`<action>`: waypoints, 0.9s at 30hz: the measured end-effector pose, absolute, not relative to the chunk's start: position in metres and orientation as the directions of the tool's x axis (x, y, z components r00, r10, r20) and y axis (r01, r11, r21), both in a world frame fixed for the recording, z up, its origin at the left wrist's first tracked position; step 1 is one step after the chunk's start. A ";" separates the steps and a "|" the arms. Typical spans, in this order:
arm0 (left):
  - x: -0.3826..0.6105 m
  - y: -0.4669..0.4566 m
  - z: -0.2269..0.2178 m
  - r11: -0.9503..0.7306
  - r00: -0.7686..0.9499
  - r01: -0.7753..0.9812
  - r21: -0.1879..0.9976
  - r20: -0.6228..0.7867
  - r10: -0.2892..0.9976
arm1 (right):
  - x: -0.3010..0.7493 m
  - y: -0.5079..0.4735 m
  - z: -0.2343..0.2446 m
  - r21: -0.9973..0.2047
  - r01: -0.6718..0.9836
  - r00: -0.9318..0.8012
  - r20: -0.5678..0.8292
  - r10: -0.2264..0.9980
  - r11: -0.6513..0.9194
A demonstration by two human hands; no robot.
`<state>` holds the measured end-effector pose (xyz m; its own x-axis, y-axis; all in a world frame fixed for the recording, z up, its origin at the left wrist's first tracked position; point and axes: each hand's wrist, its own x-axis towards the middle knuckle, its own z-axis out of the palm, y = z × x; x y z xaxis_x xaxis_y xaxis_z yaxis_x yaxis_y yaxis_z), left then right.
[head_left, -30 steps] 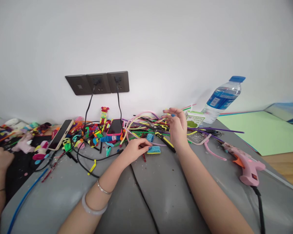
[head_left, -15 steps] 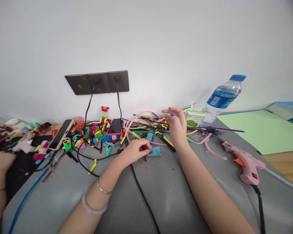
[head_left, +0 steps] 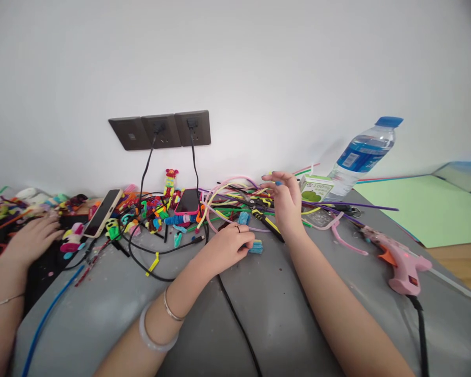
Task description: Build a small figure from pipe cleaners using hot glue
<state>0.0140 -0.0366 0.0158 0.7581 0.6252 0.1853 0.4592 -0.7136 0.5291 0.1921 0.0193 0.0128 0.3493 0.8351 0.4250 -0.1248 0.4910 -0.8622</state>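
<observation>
The small blue fuzzy block of pipe-cleaner strands has ridges lying side by side and a pale yellow strip at its upper edge. It is at the front of the grey smooth worktop's clutter — its left end is hidden by the left hand. These fingers are bent close around that end; I cannot tell if they are clamped. The right hand has fingers curved and apart — near the black-and-yellow-handled pliers.

Pink glue gun on table (grey)
</observation>
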 end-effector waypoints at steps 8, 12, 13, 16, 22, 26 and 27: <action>0.005 -0.025 0.009 -0.551 0.739 0.354 0.756 0.135 0.660 | 0.195 0.021 0.012 -0.855 -0.115 0.348 0.441 0.827 0.505; 0.002 -0.019 0.004 -0.512 0.726 0.309 0.801 0.149 0.671 | 0.196 0.020 0.013 -0.860 -0.118 0.356 0.431 0.830 0.497; 0.002 -0.018 0.003 -0.494 0.712 0.292 0.819 0.158 0.684 | 0.196 0.020 0.014 -0.858 -0.123 0.358 0.430 0.829 0.499; 0.003 -0.017 0.003 -0.388 0.646 0.210 0.898 0.171 0.744 | 0.196 0.020 0.014 -0.855 -0.128 0.343 0.437 0.831 0.503; 0.007 -0.016 0.003 -0.192 0.454 -0.015 0.981 0.177 0.873 | 0.196 0.020 0.013 -0.882 -0.093 0.160 0.444 0.881 0.462; 0.008 -0.013 -0.002 -0.193 0.403 -0.032 0.981 0.189 0.895 | 0.193 0.016 0.015 -0.894 -0.029 -0.024 0.448 0.894 0.447; 0.008 -0.012 -0.003 -0.208 0.388 -0.037 0.977 0.206 0.898 | 0.192 0.015 0.016 -0.897 -0.020 -0.064 0.442 0.895 0.442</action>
<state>0.0082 -0.0125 -0.0028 0.3879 0.8984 0.2061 -0.0370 -0.2083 0.9774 0.1918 0.0145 0.0161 -0.0642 0.8948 0.4419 -0.0203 0.4415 -0.8970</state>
